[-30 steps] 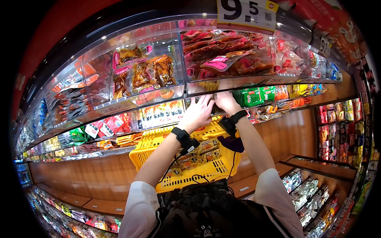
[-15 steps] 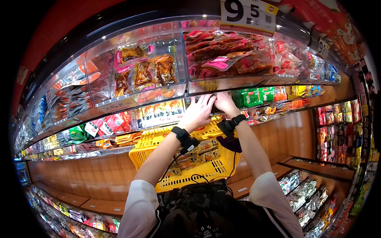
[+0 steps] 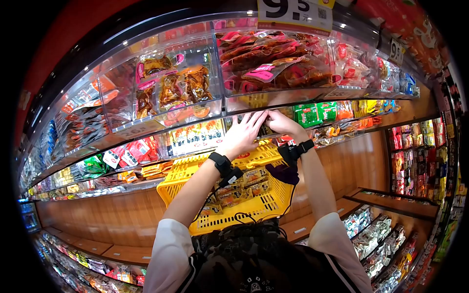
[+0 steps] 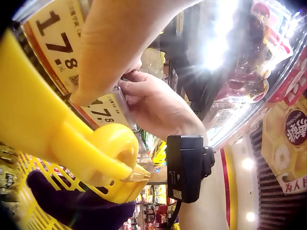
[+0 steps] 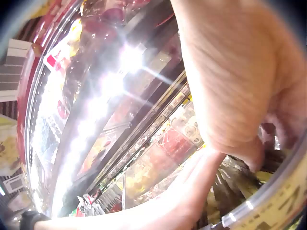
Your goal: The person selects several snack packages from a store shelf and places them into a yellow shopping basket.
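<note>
The curved shelving (image 3: 146, 129) filled the view, sweeping from 8 o'clock up to 2 o'clock in tiers of clear bins. Directly at 6 o'clock of the hands, a yellow basket (image 3: 185, 171) leaned against the rack with brown snack packets (image 3: 244, 188) lying in it and a purple cloth (image 3: 281, 173) hanging at its right rim. At 12 o'clock of the hands sat the upper bin (image 3: 273, 100), stuffed with red and pink packs, with a 9.5 price sign (image 3: 293, 12) above it. Just under that bin was the lower bin (image 3: 267, 133), and both arms reached up to its mouth. The left hand (image 3: 240, 136) stood at 9 o'clock of the right hand (image 3: 282, 124), the two touching at the fingertips. The left grip was spread, its fingers straight and fanned against the bin's opening. The right grip was curled at the clear front wall, just above the 17.8 price label (image 4: 103, 111); I could not tell whether it pinched a packet or only the plastic edge. A black wrist unit (image 4: 187, 167) was strapped at 5 o'clock of that hand.
</note>
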Available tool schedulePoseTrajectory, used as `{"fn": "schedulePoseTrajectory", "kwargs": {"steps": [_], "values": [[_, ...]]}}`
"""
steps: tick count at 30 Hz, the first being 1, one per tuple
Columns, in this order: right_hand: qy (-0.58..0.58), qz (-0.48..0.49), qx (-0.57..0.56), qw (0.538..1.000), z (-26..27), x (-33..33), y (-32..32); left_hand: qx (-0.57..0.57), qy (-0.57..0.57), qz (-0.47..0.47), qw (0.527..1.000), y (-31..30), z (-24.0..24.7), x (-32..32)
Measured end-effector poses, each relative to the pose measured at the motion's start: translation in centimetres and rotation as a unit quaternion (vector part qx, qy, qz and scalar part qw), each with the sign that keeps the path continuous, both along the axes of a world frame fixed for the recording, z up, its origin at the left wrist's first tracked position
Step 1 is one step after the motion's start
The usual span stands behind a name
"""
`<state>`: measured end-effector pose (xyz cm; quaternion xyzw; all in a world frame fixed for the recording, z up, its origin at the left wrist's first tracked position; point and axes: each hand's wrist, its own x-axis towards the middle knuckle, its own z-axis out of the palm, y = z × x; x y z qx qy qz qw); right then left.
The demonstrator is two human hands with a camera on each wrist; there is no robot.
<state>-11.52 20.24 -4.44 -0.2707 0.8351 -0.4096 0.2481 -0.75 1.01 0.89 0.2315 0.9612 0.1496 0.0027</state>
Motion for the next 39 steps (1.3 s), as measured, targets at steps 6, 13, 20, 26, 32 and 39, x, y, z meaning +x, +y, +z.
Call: {"fn": "schedulePoseTrajectory", "kwargs": {"steps": [6,13,20,26,32,39], "values": [[0.053,-0.053,0.204,0.976,3.1,1.4,0.0,0.088,0.0,-0.062,0.994,0.0,-0.8,-0.8],[0.008,-0.056,0.151,0.987,5.6,1.4,1.0,0.04,-0.047,-0.054,0.997,0.7,-1.1,-1.3],[0.14,-0.06,0.118,0.981,4.8,2.6,1.7,-0.013,-0.035,-0.055,0.998,1.4,-0.5,-1.5],[-0.057,-0.051,-0.084,0.993,14.4,11.3,1.4,0.011,-0.029,-0.04,0.999,1.3,-1.2,-1.5],[-0.004,0.169,0.184,0.968,1.4,21.7,2.3,0.023,-0.035,-0.031,0.999,1.6,-1.6,-1.6],[0.185,0.056,0.151,0.969,-10.8,26.7,4.7,0.025,-0.023,-0.029,0.999,1.4,-1.5,-1.4]]}}
